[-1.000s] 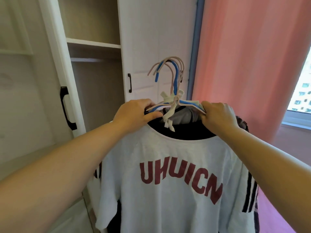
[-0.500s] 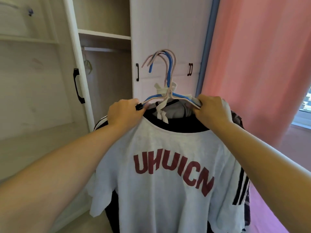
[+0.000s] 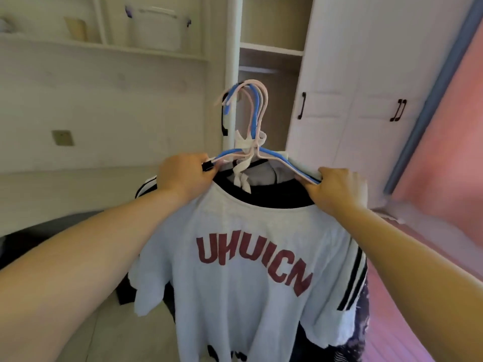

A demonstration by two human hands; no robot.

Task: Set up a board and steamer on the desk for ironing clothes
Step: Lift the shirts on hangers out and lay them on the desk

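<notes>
I hold a bundle of clothes on several blue and pink hangers out in front of me, the hooks pointing up. The front garment is a white T-shirt with dark red letters; darker and striped clothes hang behind it. My left hand grips the left shoulder of the hangers. My right hand grips the right shoulder, fingers curled round hangers and cloth. No board or steamer is in view.
A white wardrobe stands ahead with one door open, showing a shelf and rail; its shut doors have black handles. Wall shelves with a white box are at upper left. A pink curtain hangs on the right. A dark surface lies at left.
The view has swung to the left: the wardrobe and curtain slid right, and wall shelves and a dark surface came into sight. Both hands keep the same hold on the hangers.
</notes>
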